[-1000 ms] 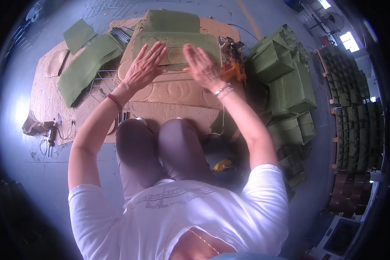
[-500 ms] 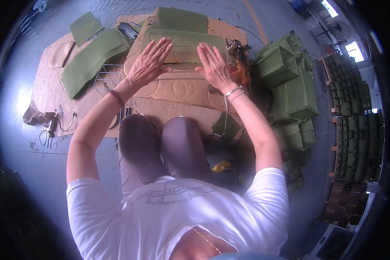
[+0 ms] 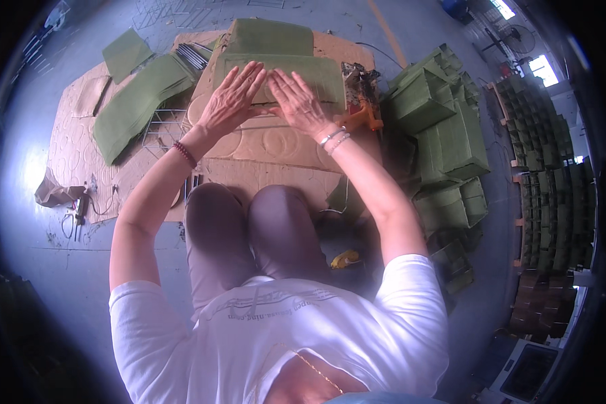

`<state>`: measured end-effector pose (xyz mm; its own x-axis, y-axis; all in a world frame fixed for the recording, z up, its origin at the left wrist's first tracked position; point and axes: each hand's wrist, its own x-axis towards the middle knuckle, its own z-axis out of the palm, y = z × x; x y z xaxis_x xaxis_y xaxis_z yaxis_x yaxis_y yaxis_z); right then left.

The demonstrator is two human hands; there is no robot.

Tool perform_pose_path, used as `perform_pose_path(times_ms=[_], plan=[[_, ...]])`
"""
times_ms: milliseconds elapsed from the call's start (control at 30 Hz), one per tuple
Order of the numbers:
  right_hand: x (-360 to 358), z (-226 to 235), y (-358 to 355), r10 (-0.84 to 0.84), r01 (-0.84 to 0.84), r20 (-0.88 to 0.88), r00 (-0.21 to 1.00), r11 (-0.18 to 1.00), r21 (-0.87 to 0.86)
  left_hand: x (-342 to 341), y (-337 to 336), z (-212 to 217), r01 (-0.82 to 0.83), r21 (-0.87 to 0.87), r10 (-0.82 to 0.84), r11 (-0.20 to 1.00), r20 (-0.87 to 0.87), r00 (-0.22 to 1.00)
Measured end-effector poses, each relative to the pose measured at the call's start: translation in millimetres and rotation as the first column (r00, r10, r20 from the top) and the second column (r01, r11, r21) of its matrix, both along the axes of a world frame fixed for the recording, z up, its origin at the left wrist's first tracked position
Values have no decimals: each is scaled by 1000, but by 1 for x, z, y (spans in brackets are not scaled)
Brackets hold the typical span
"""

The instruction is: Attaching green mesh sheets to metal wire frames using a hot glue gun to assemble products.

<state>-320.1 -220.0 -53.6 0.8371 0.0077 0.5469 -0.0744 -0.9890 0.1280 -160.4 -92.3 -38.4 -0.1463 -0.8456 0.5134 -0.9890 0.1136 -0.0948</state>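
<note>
I sit on the floor with both arms stretched forward. My left hand (image 3: 232,99) lies flat, fingers spread, on the near edge of a green fabric panel (image 3: 283,74) spread over a sheet of cardboard (image 3: 276,145). My right hand (image 3: 297,102) presses flat on the same panel just beside it, the fingertips of both hands close together. Neither hand grips anything. A beaded bracelet sits on my left wrist and thin bangles on my right. A second green piece (image 3: 269,35) lies beyond the panel.
Stacks of folded green fabric boxes (image 3: 444,128) fill the right side. More green sheets (image 3: 138,101) and a wire frame (image 3: 161,128) lie at the left. An orange glue gun (image 3: 359,120) rests right of my hand. Scissors and scraps (image 3: 71,202) sit far left.
Both hands have slid forward and closer together on the green panel, from apart and angled to nearly touching at the fingertips.
</note>
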Motion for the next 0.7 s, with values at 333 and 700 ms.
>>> perform_pose_path(times_ms=[333, 700], plan=[[-2, -15, -6, -62, 63, 15, 998, 998, -20, -4, -1, -6, -8, 12, 8, 1000, -29, 1000], [-54, -8, -51, -162, 159, -27, 986, 984, -85, 3, 9, -18, -91, 38, 91, 995, -20, 996]])
